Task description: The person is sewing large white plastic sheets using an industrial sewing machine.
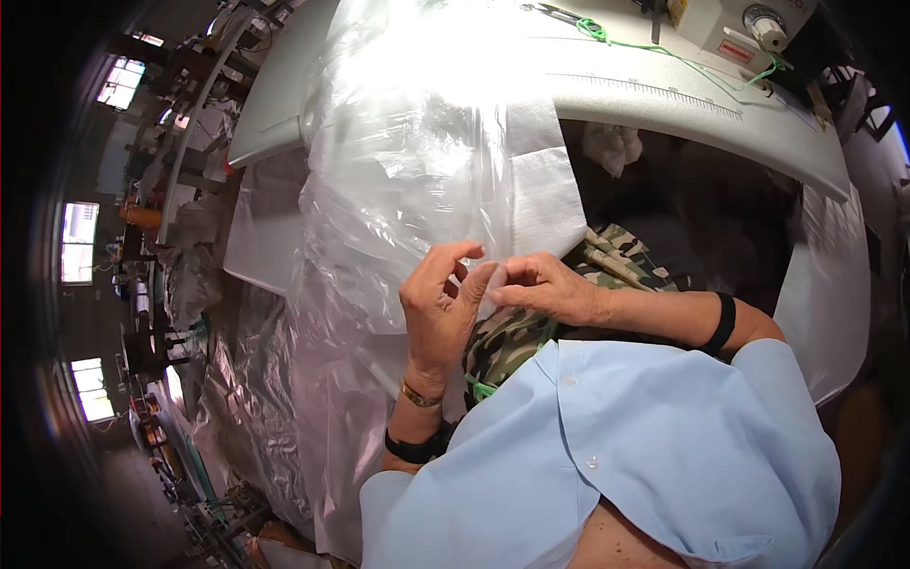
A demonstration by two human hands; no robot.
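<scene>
A sheet of clear plastic film (398,209) hangs over the table's front edge and down toward my lap, crinkled and shiny. Beside it on the right lies a white woven sheet (545,180). At the lower edge of the film, my left hand (441,303) curls its fingers, its thumb against the fingertips of my right hand (548,289). My right hand pinches a bit of the film between thumb and forefinger. The fingers partly hide what lies between the two hands.
A white sewing machine (744,33) stands at the far right of the pale worktable (654,90). Scissors (557,13) tied to a green cord (654,47) rest on it. More wrinkled plastic (256,389) hangs at left, and a pale sheet (829,294) hangs at right.
</scene>
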